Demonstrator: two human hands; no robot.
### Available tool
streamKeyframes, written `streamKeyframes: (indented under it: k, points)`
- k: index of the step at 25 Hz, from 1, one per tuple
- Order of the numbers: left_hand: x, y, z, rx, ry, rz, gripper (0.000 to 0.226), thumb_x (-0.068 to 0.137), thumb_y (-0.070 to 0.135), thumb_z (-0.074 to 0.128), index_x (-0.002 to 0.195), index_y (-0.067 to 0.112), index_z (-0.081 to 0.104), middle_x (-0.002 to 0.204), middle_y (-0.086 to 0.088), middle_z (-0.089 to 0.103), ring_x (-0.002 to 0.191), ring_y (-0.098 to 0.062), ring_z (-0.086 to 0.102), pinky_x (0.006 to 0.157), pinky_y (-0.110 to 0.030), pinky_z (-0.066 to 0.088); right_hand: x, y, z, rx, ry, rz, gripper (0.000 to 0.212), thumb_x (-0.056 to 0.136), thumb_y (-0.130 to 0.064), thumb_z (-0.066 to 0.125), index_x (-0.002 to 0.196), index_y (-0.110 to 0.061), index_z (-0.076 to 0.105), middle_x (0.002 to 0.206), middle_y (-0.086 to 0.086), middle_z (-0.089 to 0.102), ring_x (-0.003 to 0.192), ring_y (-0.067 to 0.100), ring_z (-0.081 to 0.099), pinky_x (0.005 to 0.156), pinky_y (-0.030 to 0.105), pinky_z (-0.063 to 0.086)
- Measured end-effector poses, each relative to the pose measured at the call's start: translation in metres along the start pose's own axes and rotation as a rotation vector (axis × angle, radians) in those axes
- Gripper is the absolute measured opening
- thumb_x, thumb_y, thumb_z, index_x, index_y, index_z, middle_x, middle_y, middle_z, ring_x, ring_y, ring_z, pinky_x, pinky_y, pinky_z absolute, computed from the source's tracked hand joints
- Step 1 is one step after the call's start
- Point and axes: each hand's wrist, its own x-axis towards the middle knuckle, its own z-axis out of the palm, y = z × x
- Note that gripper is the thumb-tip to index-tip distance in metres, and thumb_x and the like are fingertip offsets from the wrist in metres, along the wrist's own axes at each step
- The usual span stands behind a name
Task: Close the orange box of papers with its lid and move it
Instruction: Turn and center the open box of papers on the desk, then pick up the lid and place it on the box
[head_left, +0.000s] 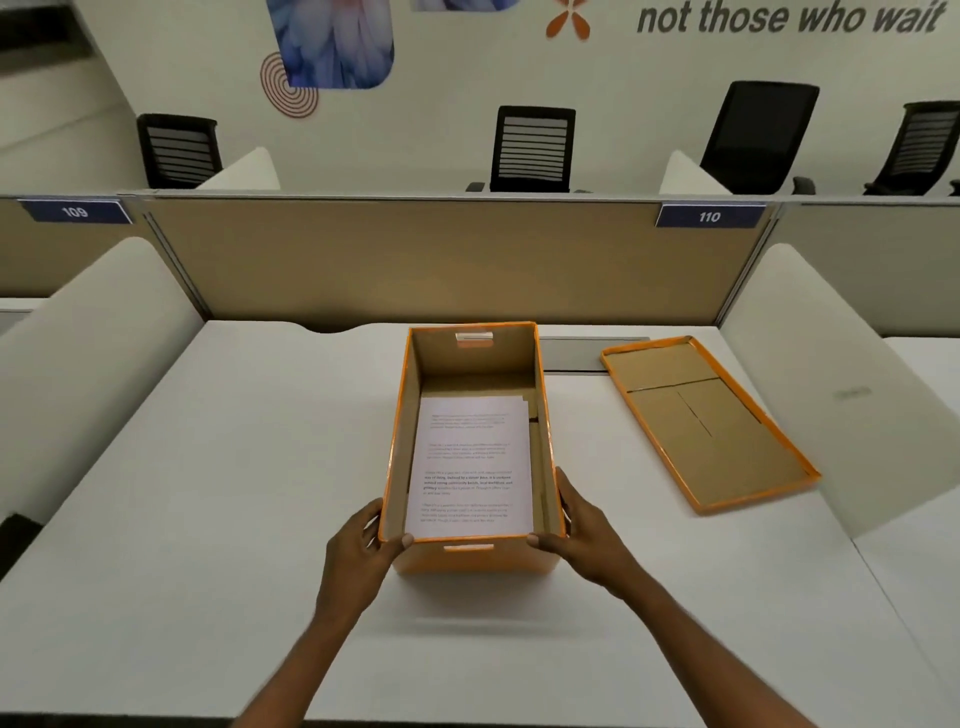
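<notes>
An orange box (402, 415) with a brown cardboard inside stands open in the middle of the white desk (208, 493). A stack of printed papers (470, 467) lies flat on its bottom. My left hand (358, 545) grips the box's near left corner, thumb over the rim. On the near right corner sits my right hand (584, 530), holding it the same way. The orange lid (701, 421) lies upside down on the desk to the right of the box, apart from it and untouched.
A tan partition (415, 260) closes the desk's far side, with white side dividers (93, 364) left and right. A grey cable cover (571, 353) sits behind the box. Black office chairs (532, 150) stand beyond the partition.
</notes>
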Motion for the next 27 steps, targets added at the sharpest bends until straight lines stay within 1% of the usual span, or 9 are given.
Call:
streamKeyframes:
  k: [3, 9, 12, 14, 15, 17, 20, 24, 27]
  points:
    - [0.004, -0.005, -0.002, 0.051, -0.029, 0.023, 0.047, 0.083, 0.008, 0.079, 0.112, 0.040, 0.061, 0.093, 0.043, 0.069, 0.098, 0.014, 0.067, 0.080, -0.009, 0.054, 0.001, 0.009, 0.008, 0.003, 0.000, 0.034, 0.084, 0.086, -0.035, 0.078, 0.152, -0.047, 0.026, 0.138, -0.039, 0.051, 0.125, -0.013, 0.053, 0.105, 0.022, 0.049]
    - [-0.001, -0.009, -0.006, 0.086, -0.079, 0.086, 0.045, 0.091, 0.018, 0.071, 0.126, 0.043, 0.056, 0.104, 0.045, 0.065, 0.102, 0.013, 0.063, 0.077, -0.002, 0.048, 0.000, 0.009, 0.020, 0.002, 0.003, 0.068, 0.094, 0.089, -0.047, 0.071, 0.156, -0.045, 0.006, 0.141, -0.054, 0.033, 0.133, -0.017, 0.041, 0.105, 0.009, 0.039]
    - [-0.014, -0.026, 0.007, 0.050, -0.031, -0.008, 0.050, 0.094, 0.031, 0.065, 0.133, 0.052, 0.042, 0.127, 0.033, 0.064, 0.120, 0.000, 0.061, 0.092, -0.010, 0.047, -0.007, 0.015, 0.014, -0.084, -0.035, 0.041, 0.110, 0.084, -0.060, 0.069, 0.158, -0.037, -0.010, 0.162, -0.032, -0.001, 0.152, 0.003, 0.010, 0.121, 0.027, 0.024]
    - [-0.014, -0.026, 0.003, 0.095, -0.013, -0.026, 0.071, 0.089, 0.047, 0.062, 0.151, 0.042, 0.028, 0.160, 0.010, 0.038, 0.146, -0.017, 0.040, 0.115, -0.036, 0.037, -0.014, 0.016, 0.008, -0.146, 0.102, 0.040, 0.117, 0.082, -0.063, 0.069, 0.158, -0.032, -0.015, 0.167, -0.016, -0.016, 0.154, 0.005, -0.005, 0.123, 0.029, 0.013]
    - [-0.008, -0.014, 0.010, 0.156, -0.060, 0.033, 0.081, 0.087, 0.048, 0.062, 0.156, 0.037, 0.021, 0.165, 0.010, 0.023, 0.152, -0.019, 0.026, 0.119, -0.043, 0.030, -0.025, 0.012, -0.006, -0.140, 0.230, 0.072, 0.117, 0.083, -0.062, 0.069, 0.158, -0.031, -0.015, 0.167, -0.013, -0.017, 0.154, 0.004, -0.008, 0.121, 0.027, 0.011]
    - [-0.008, -0.004, 0.017, 0.137, -0.026, 0.115, 0.086, 0.089, 0.039, 0.065, 0.158, 0.037, 0.014, 0.164, 0.017, 0.011, 0.153, -0.011, 0.015, 0.120, -0.040, 0.026, -0.027, 0.009, -0.025, -0.151, 0.288, 0.071, 0.112, 0.084, -0.061, 0.067, 0.159, -0.032, -0.012, 0.168, -0.012, -0.017, 0.153, 0.004, -0.008, 0.117, 0.025, 0.012]
    - [-0.027, 0.018, 0.046, 0.076, -0.137, 0.309, 0.089, 0.088, 0.027, 0.072, 0.157, 0.038, 0.018, 0.166, 0.018, 0.017, 0.154, -0.007, 0.015, 0.119, -0.038, 0.030, -0.033, 0.020, -0.047, -0.199, 0.299, 0.083, 0.109, 0.085, -0.064, 0.064, 0.158, -0.036, -0.012, 0.168, -0.013, -0.015, 0.154, 0.005, -0.009, 0.120, 0.029, 0.012]
    - [-0.041, 0.044, 0.118, 0.154, -0.365, 0.421, 0.094, 0.087, 0.053, 0.065, 0.157, 0.042, 0.004, 0.165, 0.027, 0.002, 0.151, 0.006, -0.003, 0.121, -0.027, 0.010, -0.057, 0.051, -0.073, -0.212, 0.344, 0.135, 0.108, 0.087, -0.060, 0.065, 0.158, -0.035, -0.013, 0.168, -0.012, -0.017, 0.154, 0.005, -0.009, 0.123, 0.032, 0.009]
    - [-0.050, 0.055, 0.183, 0.270, -0.517, 0.459, 0.096, 0.087, 0.070, 0.053, 0.154, 0.048, -0.012, 0.162, 0.032, -0.016, 0.148, 0.011, -0.012, 0.119, -0.025, 0.008, -0.069, 0.075, -0.104, -0.245, 0.348, 0.158, 0.107, 0.087, -0.057, 0.066, 0.159, -0.034, -0.010, 0.168, -0.012, -0.018, 0.154, 0.005, -0.009, 0.118, 0.026, 0.010]
